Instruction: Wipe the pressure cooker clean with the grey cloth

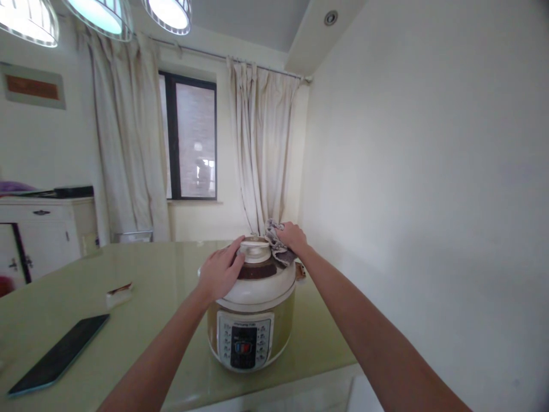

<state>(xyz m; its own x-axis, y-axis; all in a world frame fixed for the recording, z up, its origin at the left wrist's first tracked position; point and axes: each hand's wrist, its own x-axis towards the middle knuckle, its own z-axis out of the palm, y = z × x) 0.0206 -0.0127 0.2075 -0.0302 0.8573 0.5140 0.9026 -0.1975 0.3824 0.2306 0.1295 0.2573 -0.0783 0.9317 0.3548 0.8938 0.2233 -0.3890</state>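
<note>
An electric pressure cooker (pixel 257 294) with a white lid and a front control panel stands upright near the table's front edge. My left hand (pixel 221 269) rests on the left of its lid, fingers stretched out beside the lid handle (pixel 255 252). At the back right of the lid, my right hand (pixel 292 237) grips a crumpled grey patterned cloth (pixel 278 246), which lies against the lid's surface. Part of the cloth is hidden by my fingers.
On the pale green table (pixel 163 286), a dark tablet-like slab (pixel 60 355) lies at the left, with a small white object (pixel 120 293) behind it. A wall (pixel 429 171) rises close on the right. White cabinet (pixel 47 234) stands at far left.
</note>
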